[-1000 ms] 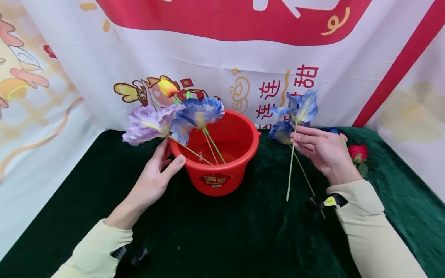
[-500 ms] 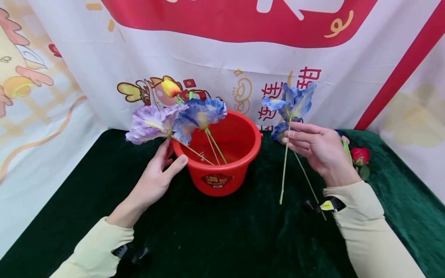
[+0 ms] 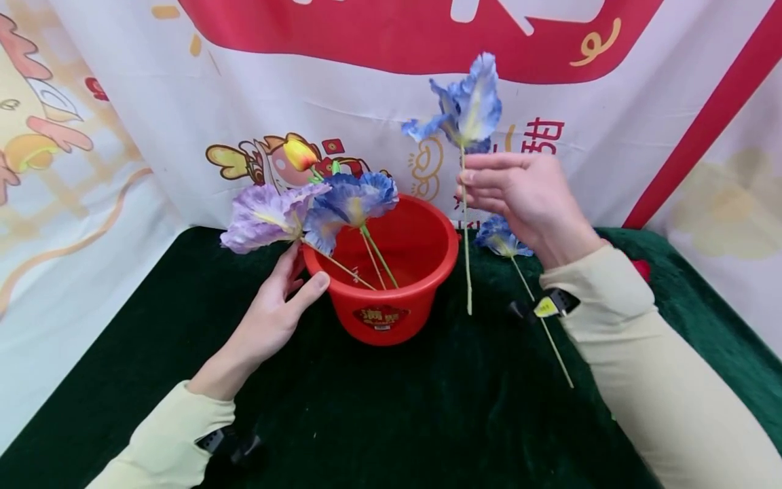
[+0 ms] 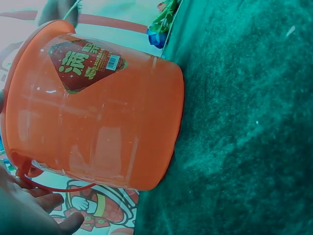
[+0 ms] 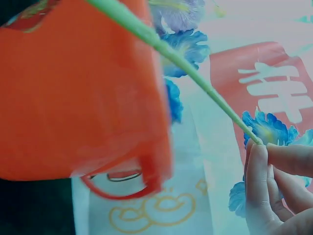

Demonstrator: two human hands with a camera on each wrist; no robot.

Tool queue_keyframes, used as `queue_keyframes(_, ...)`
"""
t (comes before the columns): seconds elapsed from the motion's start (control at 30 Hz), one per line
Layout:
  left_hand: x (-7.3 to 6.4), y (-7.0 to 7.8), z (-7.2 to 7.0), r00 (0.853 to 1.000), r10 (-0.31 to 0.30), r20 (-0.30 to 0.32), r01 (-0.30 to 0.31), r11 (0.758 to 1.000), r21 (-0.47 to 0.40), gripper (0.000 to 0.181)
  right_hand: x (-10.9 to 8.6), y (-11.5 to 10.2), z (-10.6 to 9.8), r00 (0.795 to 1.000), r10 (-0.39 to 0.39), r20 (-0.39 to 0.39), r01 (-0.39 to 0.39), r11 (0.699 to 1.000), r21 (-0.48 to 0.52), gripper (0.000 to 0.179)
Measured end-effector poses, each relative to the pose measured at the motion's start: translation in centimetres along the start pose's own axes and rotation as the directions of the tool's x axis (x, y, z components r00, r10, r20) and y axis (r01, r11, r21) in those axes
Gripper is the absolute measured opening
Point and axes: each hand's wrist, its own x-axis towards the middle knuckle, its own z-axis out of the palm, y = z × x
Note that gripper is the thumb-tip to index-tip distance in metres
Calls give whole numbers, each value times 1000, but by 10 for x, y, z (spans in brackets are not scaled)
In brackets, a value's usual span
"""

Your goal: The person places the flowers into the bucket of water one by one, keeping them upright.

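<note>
My right hand (image 3: 519, 197) pinches the green stem of a blue artificial iris (image 3: 467, 109) between thumb and fingers, just under its bloom. The bloom is above the level of the red bucket (image 3: 385, 316), and the stem hangs beside the rim's right side. My left hand (image 3: 269, 312) holds the bucket's left rim, thumb at the near edge; in the left wrist view its other fingers (image 4: 49, 201) are by the handle. In the bucket lean a purple flower (image 3: 263, 221), another blue flower (image 3: 354, 200) and a red-yellow tulip (image 3: 299, 155).
Another blue flower (image 3: 502, 238) lies on the dark green cloth (image 3: 391, 414) below my right forearm. A red rose (image 3: 641, 269) at the right is mostly hidden by the sleeve. A printed white and red backdrop (image 3: 366, 88) hangs right behind the bucket.
My right hand has lifted the blue iris up and to the left, toward the bucket, leaving the other blue flower on the cloth. The left hand and bucket stay in place.
</note>
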Motion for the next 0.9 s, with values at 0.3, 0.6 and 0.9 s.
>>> queue_keyframes(0.3, 0, 0, -2, 1000, 1, 1, -1, 1000, -9, 79, 25, -29, 38, 998, -58, -34, 59, 998, 15, 30)
queue_keyframes(0.6, 1, -2, 0, 1000, 4, 2, -3, 1000, -19, 79, 27, -22, 64, 997, -75, 10, 76, 997, -21, 26)
queue_keyframes(0.9, 1, -1, 0, 1000, 0, 5, 0, 1000, -22, 80, 17, -12, 89, 980, -156, 125, 174, 974, -148, 21)
